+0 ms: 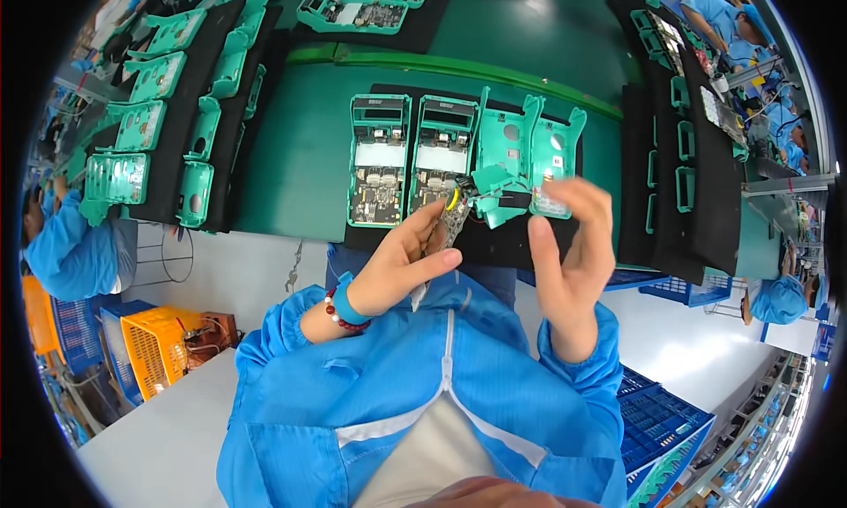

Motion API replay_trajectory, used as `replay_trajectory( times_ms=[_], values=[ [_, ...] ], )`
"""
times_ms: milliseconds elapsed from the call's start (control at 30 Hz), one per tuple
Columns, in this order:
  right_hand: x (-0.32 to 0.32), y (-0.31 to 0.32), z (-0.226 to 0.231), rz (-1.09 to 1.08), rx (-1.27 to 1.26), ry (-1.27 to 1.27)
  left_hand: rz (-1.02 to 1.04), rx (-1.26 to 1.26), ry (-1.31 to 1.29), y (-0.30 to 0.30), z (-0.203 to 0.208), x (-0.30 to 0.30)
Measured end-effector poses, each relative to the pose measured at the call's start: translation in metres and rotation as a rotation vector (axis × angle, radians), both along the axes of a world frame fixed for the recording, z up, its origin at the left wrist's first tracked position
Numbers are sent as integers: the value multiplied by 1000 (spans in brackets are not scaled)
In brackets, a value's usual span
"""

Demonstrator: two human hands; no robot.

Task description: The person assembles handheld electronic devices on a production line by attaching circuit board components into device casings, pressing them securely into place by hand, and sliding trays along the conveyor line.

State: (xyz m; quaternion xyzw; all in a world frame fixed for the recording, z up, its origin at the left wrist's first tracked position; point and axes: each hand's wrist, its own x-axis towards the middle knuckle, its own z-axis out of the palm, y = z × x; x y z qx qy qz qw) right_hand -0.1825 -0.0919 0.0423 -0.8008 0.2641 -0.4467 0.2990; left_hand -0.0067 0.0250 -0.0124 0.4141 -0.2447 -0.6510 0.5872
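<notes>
My left hand [395, 263], with a blue band and beads at its wrist, is closed on a narrow circuit board [453, 222], held edge-on and tilted, with a yellow and a black part at its top. My right hand [578, 256] hovers to the right, a little blurred, thumb and fingers apart with nothing visible between them. Beyond its fingers lies a green plastic housing [554, 155], and an adjoining green housing shell [505, 150] stands to the left of it. Two green housings fitted with circuit boards, one at the left [379, 168] and one beside it [444, 146], lie on a black mat.
Green housings [146, 124] stand in rows on the black-covered left conveyor, with more on the right rack [686, 142]. A green ledge [476, 74] crosses the bench behind the work. Orange [154, 349] and blue crates [662, 420] stand low at the sides. Other people work around.
</notes>
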Motion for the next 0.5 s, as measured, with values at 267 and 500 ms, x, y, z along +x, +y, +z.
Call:
replay_trajectory(
  times_ms=[267, 500],
  values=[
    [9, 5, -28, 351, 531, -34, 81, -166, -441, 13, -12, -7],
    [0, 2, -28, 513, 673, -131, 71, -197, -753, 11, 1, -2]
  ],
)
